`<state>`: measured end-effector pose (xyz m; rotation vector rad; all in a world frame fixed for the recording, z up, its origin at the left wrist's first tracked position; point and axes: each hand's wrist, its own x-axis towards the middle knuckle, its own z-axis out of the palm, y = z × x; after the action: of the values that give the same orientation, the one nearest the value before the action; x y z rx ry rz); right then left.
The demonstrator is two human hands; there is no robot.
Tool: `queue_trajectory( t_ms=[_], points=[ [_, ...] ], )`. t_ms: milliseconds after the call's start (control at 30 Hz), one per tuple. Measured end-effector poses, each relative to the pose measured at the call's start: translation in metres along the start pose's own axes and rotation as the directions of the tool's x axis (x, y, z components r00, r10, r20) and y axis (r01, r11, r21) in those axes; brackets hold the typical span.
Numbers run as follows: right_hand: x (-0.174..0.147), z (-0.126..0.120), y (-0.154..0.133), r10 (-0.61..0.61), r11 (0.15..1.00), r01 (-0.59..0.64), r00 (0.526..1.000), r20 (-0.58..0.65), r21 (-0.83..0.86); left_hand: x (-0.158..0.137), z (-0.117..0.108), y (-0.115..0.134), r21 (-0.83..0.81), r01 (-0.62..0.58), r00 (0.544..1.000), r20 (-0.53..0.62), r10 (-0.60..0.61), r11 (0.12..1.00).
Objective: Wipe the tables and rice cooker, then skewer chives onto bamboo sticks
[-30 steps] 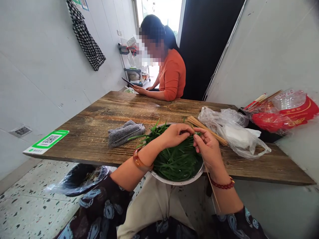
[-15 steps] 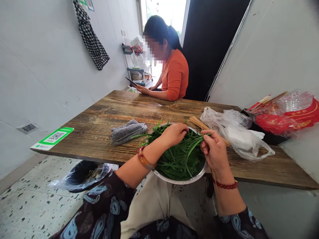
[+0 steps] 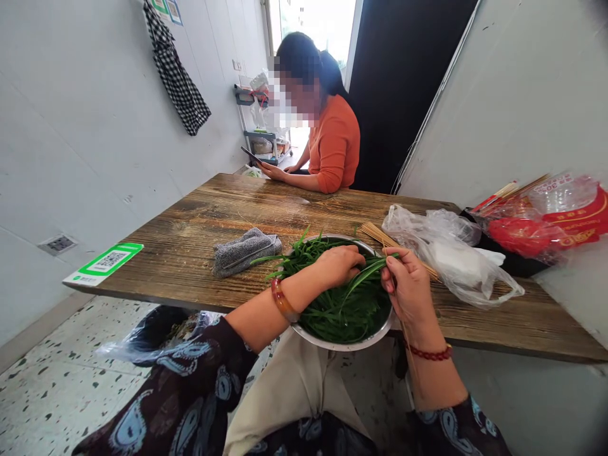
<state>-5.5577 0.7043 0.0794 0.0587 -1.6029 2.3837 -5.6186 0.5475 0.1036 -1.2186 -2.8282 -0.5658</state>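
A metal bowl (image 3: pixel 349 346) full of long green garlic chives (image 3: pixel 339 315) rests at the table's near edge, above my lap. My left hand (image 3: pixel 339 265) is in the bowl from the left, its fingers curled down into the leaves; the fingertips are partly hidden. Over the bowl's right rim, my right hand (image 3: pixel 406 278) pinches a small bunch of chives together with a thin bamboo skewer (image 3: pixel 407 339). The skewer runs down past my wrist, and its tip shows just above my fingers. More bamboo skewers (image 3: pixel 375 233) lie on the table behind the bowl.
On the wooden table (image 3: pixel 190 218) are a grey cloth (image 3: pixel 247 252), clear plastic bags (image 3: pixel 456 259) and a black box (image 3: pixel 498 250) of red packaging. Across from me sits a person in orange (image 3: pixel 337 142) with a phone. A lined bin (image 3: pixel 156 332) stands below left.
My left hand has moved slightly right and lower into the chives. My right hand stays nearly in place, and the skewer now shows below it along the wrist.
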Motion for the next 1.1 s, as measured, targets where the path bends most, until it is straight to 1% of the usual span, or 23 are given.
queue_trajectory(
  t_ms=[133,200,267,300,367,400,433,467,533,600,667,700,767,867,1000,1067,1100],
  points=[
    [0.0,0.001,0.0,-0.012,1.0,0.012,1.0,0.014,-0.008,0.0,-0.002,0.002,0.073,0.031,0.999,0.031,-0.033,0.997],
    [0.001,0.001,0.0,-0.015,1.0,0.015,1.0,0.02,-0.012,0.001,-0.004,0.0,0.071,0.044,0.999,-0.007,-0.043,0.997],
    [0.001,0.001,0.0,-0.014,1.0,0.014,1.0,0.023,-0.016,0.003,-0.008,-0.003,0.04,0.088,0.987,-0.136,-0.082,0.995],
    [0.001,0.001,0.0,-0.012,1.0,0.012,1.0,0.026,-0.018,0.004,-0.011,-0.005,0.004,0.117,0.969,-0.218,-0.114,0.993],
    [0.002,0.0,0.001,-0.008,1.0,0.009,0.999,0.038,-0.026,0.004,-0.016,-0.008,-0.131,0.167,0.913,-0.353,-0.203,0.977],
    [0.002,0.0,0.002,-0.006,0.999,0.007,0.999,0.045,-0.032,0.004,-0.018,-0.009,-0.219,0.175,0.889,-0.384,-0.249,0.96],
    [0.002,0.0,0.002,-0.004,0.999,0.006,0.999,0.053,-0.04,0.004,-0.02,-0.009,-0.311,0.169,0.876,-0.387,-0.287,0.935],
    [0.002,0.0,0.002,-0.002,0.999,0.004,0.998,0.061,-0.048,0.004,-0.022,-0.008,-0.4,0.154,0.874,-0.372,-0.313,0.903],
    [0.002,-0.001,0.003,-0.002,0.998,0.006,0.997,0.071,-0.064,0.003,-0.022,-0.006,-0.55,0.112,0.886,-0.322,-0.333,0.828],
    [0.002,-0.001,0.003,-0.005,0.997,0.01,0.997,0.074,-0.075,0.002,-0.022,-0.004,-0.648,0.079,0.898,-0.283,-0.336,0.757],
    [0.002,-0.001,0.003,-0.009,0.997,0.014,0.997,0.072,-0.073,0.002,-0.022,-0.003,-0.692,0.069,0.901,-0.266,-0.342,0.718],
    [0.002,-0.001,0.003,-0.01,0.998,0.015,0.997,0.073,-0.067,0.001,-0.022,-0.002,-0.695,0.07,0.901,-0.264,-0.345,0.716],
    [0.001,-0.001,0.003,-0.012,0.998,0.016,0.997,0.073,-0.055,0.001,-0.023,-0.001,-0.671,0.08,0.897,-0.275,-0.347,0.737],
    [0.001,0.0,0.004,-0.012,0.999,0.016,0.997,0.072,-0.052,0.0,-0.026,0.0,-0.577,0.104,0.886,-0.316,-0.339,0.81],
    [0.001,0.0,0.004,-0.011,0.998,0.015,0.997,0.076,-0.059,0.0,-0.029,0.003,-0.451,0.116,0.894,-0.341,-0.291,0.885],
    [0.001,-0.001,0.004,-0.013,0.998,0.018,0.997,0.082,-0.062,0.0,-0.028,0.004,-0.426,0.117,0.892,-0.352,-0.284,0.897],
    [0.001,-0.001,0.004,-0.014,0.998,0.019,0.996,0.084,-0.064,0.0,-0.027,0.005,-0.442,0.122,0.894,-0.339,-0.291,0.889]
  ],
)
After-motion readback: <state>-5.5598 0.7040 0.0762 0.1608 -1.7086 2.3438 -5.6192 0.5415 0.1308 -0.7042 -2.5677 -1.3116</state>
